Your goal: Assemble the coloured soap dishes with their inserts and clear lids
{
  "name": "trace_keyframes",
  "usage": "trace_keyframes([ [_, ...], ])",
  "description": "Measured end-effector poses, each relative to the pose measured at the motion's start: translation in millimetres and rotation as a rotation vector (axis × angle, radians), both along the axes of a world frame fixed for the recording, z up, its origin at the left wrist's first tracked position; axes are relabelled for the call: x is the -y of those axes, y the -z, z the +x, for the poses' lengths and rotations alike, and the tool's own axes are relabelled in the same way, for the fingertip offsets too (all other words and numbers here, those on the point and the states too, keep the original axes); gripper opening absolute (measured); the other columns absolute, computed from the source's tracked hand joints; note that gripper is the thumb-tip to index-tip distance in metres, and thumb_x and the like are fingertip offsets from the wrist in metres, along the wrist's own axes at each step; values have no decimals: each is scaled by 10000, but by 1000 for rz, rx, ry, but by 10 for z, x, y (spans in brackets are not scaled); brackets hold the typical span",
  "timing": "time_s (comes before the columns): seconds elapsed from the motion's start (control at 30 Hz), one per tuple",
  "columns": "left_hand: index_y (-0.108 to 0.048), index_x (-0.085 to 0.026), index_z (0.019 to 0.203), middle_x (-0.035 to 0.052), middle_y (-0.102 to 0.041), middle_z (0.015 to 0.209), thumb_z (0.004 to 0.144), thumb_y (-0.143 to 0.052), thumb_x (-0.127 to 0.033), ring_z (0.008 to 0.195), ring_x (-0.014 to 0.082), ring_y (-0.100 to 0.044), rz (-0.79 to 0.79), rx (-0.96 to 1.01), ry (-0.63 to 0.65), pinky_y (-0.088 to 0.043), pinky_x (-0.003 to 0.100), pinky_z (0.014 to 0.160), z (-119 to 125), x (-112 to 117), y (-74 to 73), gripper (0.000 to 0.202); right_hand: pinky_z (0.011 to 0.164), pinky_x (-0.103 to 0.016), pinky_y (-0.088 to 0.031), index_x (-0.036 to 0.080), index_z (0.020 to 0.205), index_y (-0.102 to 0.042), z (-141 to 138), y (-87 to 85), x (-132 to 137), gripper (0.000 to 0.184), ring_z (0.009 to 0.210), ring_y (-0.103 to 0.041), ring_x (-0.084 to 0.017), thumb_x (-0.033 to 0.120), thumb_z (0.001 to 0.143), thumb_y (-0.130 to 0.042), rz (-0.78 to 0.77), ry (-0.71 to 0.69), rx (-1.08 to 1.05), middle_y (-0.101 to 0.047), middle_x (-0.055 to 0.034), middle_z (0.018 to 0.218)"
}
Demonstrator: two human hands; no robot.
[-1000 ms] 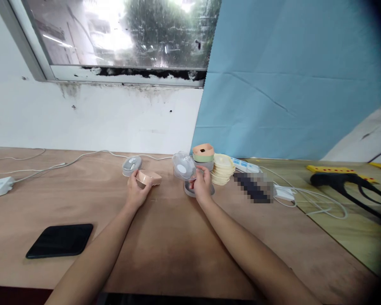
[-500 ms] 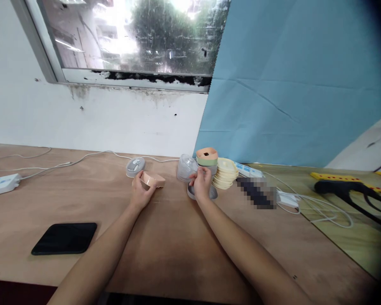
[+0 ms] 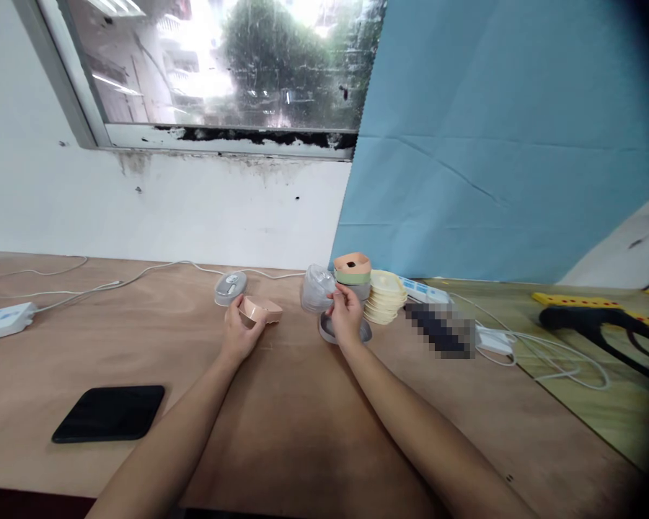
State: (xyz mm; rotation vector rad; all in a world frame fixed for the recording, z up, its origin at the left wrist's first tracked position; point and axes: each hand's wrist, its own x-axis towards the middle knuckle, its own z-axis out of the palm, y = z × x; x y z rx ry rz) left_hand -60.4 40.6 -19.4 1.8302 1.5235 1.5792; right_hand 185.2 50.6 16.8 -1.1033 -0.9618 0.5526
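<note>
My left hand (image 3: pixel 241 331) is closed around the near left side of a pale pink, open-topped plastic container (image 3: pixel 265 310) on the table. Just behind it lies a grey oval piece with a clear top (image 3: pixel 230 288). My right hand (image 3: pixel 346 316) has its thumb and fingers pinched together at the edge of a clear plastic stack (image 3: pixel 318 288); whether it grips the top piece is hard to make out. Beneath that hand sits a grey rounded tray (image 3: pixel 326 329), partly hidden. Behind it rises a pile of peach, green and grey rings (image 3: pixel 352 268).
Right of the rings stand stacked cream lids (image 3: pixel 385 297). Power strips (image 3: pixel 425 290) and white cables (image 3: pixel 546 353) lie farther right, near a blurred-out dark object (image 3: pixel 438 330). A black phone (image 3: pixel 111 413) rests at front left. Another power strip (image 3: pixel 3 321) is at the left edge.
The view has tilted slightly, so everything sits a little lower. Both hands keep nearly the same places; the right fingers have shifted slightly at the clear stack.
</note>
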Motion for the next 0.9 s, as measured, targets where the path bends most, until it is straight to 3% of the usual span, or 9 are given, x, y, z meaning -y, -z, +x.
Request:
trace_keyframes([
  [0.13,-344,-144,1371,177,-469,1325,730,-696,-401,1242,312,-457,3,40,26,-377,483,1039,6,-22,48,774,541,-261,-452,188,1046,-610,-50,168,396,295,537,-530,-119,396,869,-501,82,-70,353,-651,-18,770],
  [0.23,-304,-149,1389,175,-465,1320,750,-677,-398,1223,295,-478,31,79,77,-396,459,1028,19,-5,46,780,612,-277,-476,225,1009,-634,-155,279,728,202,648,-583,-145,313,877,-508,134,-265,710,-654,-24,783],
  [0.33,-276,-159,1396,165,-471,1297,782,-636,-420,1163,271,-524,45,135,176,-438,421,986,48,52,14,758,639,-288,-496,242,1092,-597,-272,272,865,238,693,-594,-154,280,872,-514,200,-441,878,-655,-34,842],
  [0.53,-239,-189,1416,121,-538,1151,831,-522,-546,972,240,-594,47,229,410,-504,386,845,133,151,26,741,745,-341,-509,227,1231,-507,-294,137,764,494,906,-599,-212,423,799,-647,114,-451,996,-584,-103,1143],
  [0.7,-220,-188,1439,131,-524,1192,805,-527,-613,1023,260,-572,-13,240,554,-491,399,876,168,179,55,823,656,-280,-457,205,922,-593,-247,187,759,255,732,-567,-159,437,825,-635,91,-536,979,-601,-37,856],
  [0.8,-52,-203,1491,141,-462,1296,717,-685,-548,1109,265,-535,-127,210,620,-457,418,952,197,232,16,1058,615,-260,-422,201,878,-591,-246,230,745,239,681,-539,-142,435,836,-622,108,-526,899,-577,-14,781],
  [0.9,140,-255,1480,129,-458,1295,700,-747,-430,1070,231,-558,-240,250,636,-484,422,922,240,284,-29,1194,611,-256,-412,202,878,-606,-245,237,732,224,671,-533,-137,425,851,-602,114,-507,852,-577,-12,772],
])
